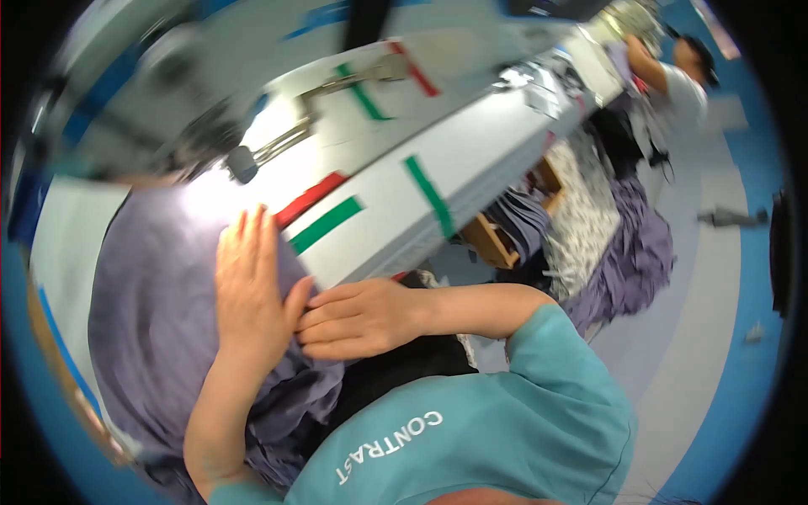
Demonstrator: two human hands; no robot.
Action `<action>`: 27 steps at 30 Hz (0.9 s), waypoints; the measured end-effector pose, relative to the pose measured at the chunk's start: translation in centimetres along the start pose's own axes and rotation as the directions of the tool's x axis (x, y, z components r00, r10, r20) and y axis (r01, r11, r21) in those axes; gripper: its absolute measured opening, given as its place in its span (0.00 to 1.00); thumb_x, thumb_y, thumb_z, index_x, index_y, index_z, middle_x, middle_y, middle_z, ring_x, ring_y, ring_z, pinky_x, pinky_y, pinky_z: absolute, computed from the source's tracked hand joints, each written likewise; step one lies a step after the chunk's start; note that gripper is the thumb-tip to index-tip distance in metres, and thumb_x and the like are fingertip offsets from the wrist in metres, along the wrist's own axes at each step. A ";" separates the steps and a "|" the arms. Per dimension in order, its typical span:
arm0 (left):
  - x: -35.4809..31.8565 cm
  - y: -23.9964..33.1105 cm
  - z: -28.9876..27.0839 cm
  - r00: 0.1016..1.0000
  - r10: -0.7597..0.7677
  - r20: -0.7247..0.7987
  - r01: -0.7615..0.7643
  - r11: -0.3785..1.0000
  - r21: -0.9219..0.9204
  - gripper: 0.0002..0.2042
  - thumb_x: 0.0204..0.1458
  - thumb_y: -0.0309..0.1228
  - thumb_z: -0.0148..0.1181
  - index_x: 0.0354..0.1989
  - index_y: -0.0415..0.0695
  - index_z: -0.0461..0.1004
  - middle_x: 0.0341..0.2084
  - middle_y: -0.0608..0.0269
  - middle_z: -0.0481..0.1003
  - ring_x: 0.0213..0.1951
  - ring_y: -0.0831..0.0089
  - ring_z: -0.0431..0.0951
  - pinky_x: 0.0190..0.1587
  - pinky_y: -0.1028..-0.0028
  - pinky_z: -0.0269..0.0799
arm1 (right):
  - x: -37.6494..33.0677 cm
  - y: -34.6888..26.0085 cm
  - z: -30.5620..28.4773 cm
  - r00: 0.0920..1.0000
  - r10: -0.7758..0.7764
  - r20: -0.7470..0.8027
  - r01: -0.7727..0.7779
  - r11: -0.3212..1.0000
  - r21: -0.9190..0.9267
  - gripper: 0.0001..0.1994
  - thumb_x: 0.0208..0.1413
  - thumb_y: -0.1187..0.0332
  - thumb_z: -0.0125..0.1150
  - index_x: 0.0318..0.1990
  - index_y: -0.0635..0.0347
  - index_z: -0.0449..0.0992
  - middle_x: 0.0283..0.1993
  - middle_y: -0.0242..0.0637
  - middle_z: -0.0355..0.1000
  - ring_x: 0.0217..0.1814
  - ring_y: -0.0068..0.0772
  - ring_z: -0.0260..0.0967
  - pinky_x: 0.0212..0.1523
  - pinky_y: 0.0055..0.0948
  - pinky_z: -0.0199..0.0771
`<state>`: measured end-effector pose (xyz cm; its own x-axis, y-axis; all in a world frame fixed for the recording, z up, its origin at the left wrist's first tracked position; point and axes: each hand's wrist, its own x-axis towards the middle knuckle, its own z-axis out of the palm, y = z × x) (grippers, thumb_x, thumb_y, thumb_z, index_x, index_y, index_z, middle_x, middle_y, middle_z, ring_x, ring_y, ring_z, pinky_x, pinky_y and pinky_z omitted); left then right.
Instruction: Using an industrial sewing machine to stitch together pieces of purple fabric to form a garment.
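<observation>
Left hand [248, 290] flat on purple fabric [151, 303]; right hand [358, 318] pinches it.

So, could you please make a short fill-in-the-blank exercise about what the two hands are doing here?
1. The left hand lies flat on the ____ fabric.
2. The right hand pinches the fabric at the edge of the ____ table.
3. Beside the red tape strip lies a ____ tape strip.

Missing words: purple; white; green
</observation>
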<state>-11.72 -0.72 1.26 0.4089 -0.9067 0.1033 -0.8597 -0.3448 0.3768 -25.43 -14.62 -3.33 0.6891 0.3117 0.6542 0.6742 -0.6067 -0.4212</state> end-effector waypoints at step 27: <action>-1.8 1.2 -1.9 0.975 0.203 0.085 -0.208 0.977 0.053 0.27 0.49 0.21 0.58 0.61 0.39 0.67 0.60 0.53 0.68 0.64 0.57 0.66 0.64 0.60 0.61 | -11.4 5.9 -23.2 0.341 0.455 -0.822 -0.914 0.365 -0.177 0.07 0.54 0.72 0.63 0.40 0.59 0.82 0.34 0.38 0.78 0.36 0.28 0.76 0.37 0.28 0.74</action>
<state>-12.88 0.99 3.23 0.1983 -0.9751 0.0991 -0.9408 -0.1610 0.2982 -35.50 -38.67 1.29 0.3240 -0.7712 0.5480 -0.4306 -0.6360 -0.6403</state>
